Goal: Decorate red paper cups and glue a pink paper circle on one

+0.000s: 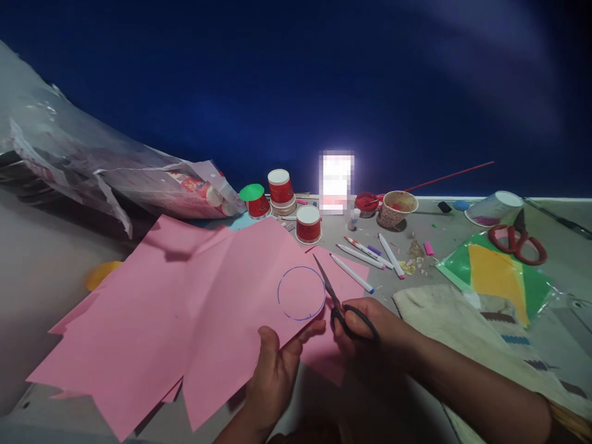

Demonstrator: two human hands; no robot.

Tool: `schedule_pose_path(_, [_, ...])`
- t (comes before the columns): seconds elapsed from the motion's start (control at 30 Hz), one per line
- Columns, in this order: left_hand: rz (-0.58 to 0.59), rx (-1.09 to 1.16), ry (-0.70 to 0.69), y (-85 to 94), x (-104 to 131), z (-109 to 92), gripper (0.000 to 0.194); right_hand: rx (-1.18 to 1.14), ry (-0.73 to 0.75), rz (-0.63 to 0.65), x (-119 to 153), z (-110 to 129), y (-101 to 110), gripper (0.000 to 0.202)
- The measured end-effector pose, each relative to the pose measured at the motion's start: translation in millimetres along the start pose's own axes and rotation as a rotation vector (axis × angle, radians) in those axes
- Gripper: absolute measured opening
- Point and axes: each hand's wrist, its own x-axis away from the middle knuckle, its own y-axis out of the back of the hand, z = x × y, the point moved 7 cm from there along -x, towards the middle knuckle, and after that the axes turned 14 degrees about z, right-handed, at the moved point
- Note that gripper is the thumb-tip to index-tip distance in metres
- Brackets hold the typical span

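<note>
My left hand (274, 377) holds the near edge of a pink paper sheet (231, 320), thumb on the upper side and fingers beneath. A blue circle outline (301, 267) is drawn near the sheet's right edge. My right hand (377, 322) grips black-handled scissors (329, 285) through their loops. The blades point away from me, along the circle's right side at the paper's edge; whether paper lies between them I cannot tell. More pink paper (124, 327) lies under and left of the held sheet. A white marker (351, 273) rests just beyond the blades.
Upside-down red paper cups (308, 225) and a bright blurred screen (337, 182) stand at the back. Several markers (391, 254) lie near a patterned cup (398, 209). To the right are red-handled scissors (517, 243), packaged coloured paper (497, 277) and a cloth (428, 314). Plastic packaging (152, 172) leans left.
</note>
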Motion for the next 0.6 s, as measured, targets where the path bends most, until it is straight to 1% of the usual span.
schedule_pose_path(0.1, [0.006, -0.030, -0.003, 0.4, 1, 0, 0.072, 0.002, -0.016, -0.001, 0, -1, 1, 0.071])
schedule_pose_path(0.2, [0.014, -0.056, 0.003, 0.7, 1, 1, 0.071, 0.017, -0.011, 0.002, 1, -1, 1, 0.065])
schedule_pose_path(0.33, [0.029, -0.061, 0.024, -0.4, 0, 3, 0.077, 0.002, -0.001, -0.007, 1, -1, 2, 0.056])
schedule_pose_path(0.47, [0.064, -0.036, 0.040, -4.2, 0, 2, 0.078, 0.002, -0.029, -0.030, 1, -2, 3, 0.056])
schedule_pose_path(0.6, [0.090, -0.094, 0.038, -10.3, 0, -5, 0.089, 0.024, -0.040, -0.030, 2, -2, 3, 0.054])
